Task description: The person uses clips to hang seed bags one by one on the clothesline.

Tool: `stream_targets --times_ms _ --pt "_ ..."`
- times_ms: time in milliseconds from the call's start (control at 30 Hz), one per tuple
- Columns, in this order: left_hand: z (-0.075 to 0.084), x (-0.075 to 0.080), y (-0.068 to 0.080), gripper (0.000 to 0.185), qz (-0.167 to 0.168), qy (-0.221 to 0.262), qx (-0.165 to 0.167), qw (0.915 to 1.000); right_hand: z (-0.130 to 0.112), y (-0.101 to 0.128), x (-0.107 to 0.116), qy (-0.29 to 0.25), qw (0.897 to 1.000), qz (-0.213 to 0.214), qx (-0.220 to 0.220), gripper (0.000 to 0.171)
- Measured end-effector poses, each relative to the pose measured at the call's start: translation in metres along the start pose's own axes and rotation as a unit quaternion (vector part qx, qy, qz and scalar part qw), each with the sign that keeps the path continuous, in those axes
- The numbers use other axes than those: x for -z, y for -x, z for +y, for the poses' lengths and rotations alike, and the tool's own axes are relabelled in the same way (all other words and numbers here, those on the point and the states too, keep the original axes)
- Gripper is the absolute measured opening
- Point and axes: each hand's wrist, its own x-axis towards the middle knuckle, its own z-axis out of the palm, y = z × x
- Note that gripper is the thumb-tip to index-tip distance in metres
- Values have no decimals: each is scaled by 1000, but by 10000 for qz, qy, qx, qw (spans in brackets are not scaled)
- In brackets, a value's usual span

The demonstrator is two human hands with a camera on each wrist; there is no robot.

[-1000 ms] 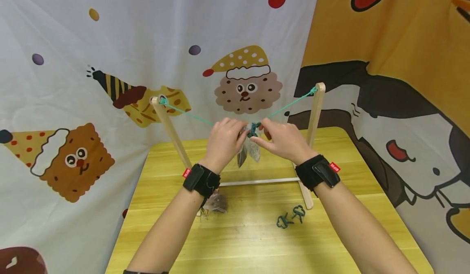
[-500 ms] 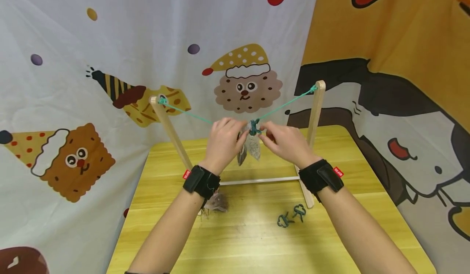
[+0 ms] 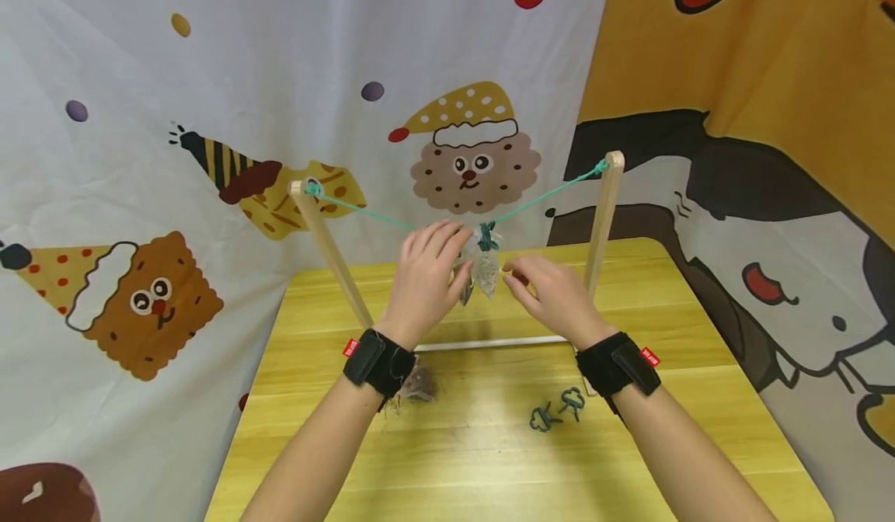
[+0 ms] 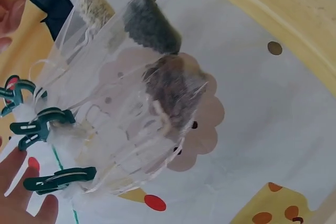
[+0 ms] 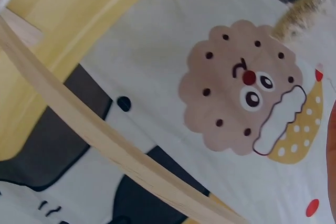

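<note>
Green clips [image 4: 42, 127] hold sheer drawstring bags [image 4: 121, 129] on a thin green string [image 3: 552, 193]. The bags hang with dried, crumbly contents at their bottoms, one greenish grey, one dark brown, one pale. In the head view one clip [image 3: 487, 236] shows above a pale bag [image 3: 485, 273]. My left hand [image 3: 430, 277] is just left of it, fingers spread; in the left wrist view its fingertips [image 4: 18, 158] are right at the clips. Slightly right of the bags and lower, my right hand [image 3: 555, 293] has its fingers loosely bent around nothing.
Two wooden posts [image 3: 604, 219] carry the string, with a white bar [image 3: 496, 343] low between them. Two more green clips [image 3: 559, 411] lie on the wooden table [image 3: 475, 460]. Another filled sheer bag [image 3: 419, 384] lies beside my left wrist. A printed cloth [image 3: 280, 56] hangs behind.
My right hand has let go of the clip and drawn away down and to the right. My left fingers have loosened and spread, and the clip with its bag hangs from the string.
</note>
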Motion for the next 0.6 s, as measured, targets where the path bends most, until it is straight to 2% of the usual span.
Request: stream_targets --times_ms 400,600 --pt "9 -7 31 77 -156 50 9 9999 8 50 -30 -192 9936 -558 -960 28" --pt "15 -14 52 81 -296 214 -25 9993 10 74 -51 -296 9884 -811 -1247 36"
